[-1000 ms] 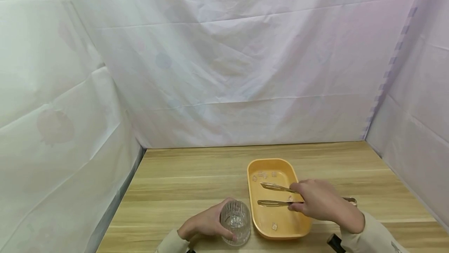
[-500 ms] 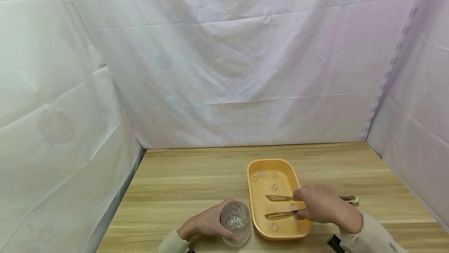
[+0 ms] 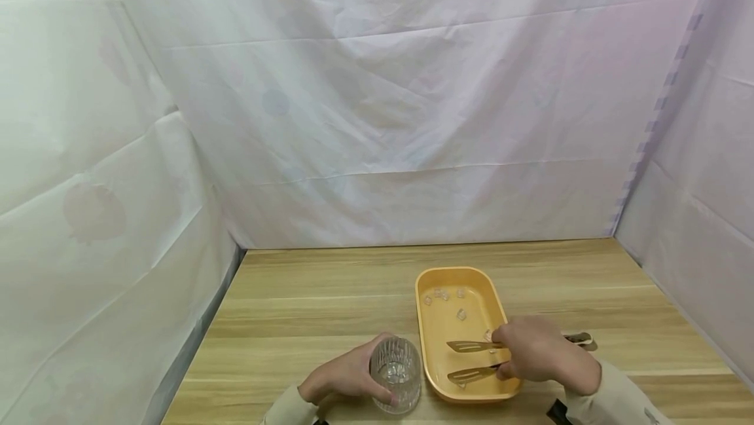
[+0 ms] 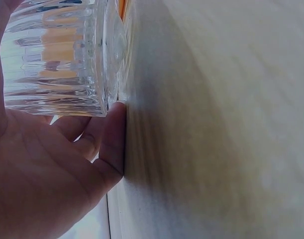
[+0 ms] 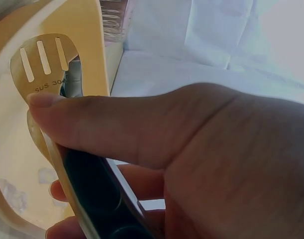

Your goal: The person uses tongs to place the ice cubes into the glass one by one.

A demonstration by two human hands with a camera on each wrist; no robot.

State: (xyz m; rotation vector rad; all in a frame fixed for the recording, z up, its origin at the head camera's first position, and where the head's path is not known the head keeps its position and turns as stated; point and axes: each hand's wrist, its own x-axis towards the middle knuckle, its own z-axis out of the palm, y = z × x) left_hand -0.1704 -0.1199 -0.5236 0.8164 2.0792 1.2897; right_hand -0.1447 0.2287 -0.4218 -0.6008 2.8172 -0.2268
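Note:
My left hand (image 3: pixel 352 370) holds a clear ribbed glass (image 3: pixel 396 376), thumb and fingers spread around its sides. In the left wrist view the glass (image 4: pixel 52 64) stands at the wooden surface, its base beside my little finger. My right hand (image 3: pixel 538 354) grips gold-coloured metal tongs (image 3: pixel 469 346) over the yellow tray (image 3: pixel 434 340). The two slotted ends of the tongs are spread apart, the lower one overlapping a clear cube near the tray's front. In the right wrist view my thumb presses on one arm of the tongs (image 5: pixel 51 59), behind its slotted end.
Several small clear cubes (image 3: pixel 461 314) lie in the tray, mostly toward its far end. The tray sits just right of the glass on a wood-grain table (image 3: pixel 306 300). White cloth (image 3: pixel 377 117) hangs behind the table and at both sides.
My right hand has drawn the tongs toward the tray's near end, their ends staying apart. A cube once hidden by the tongs shows mid-tray. The left hand and glass have stayed put.

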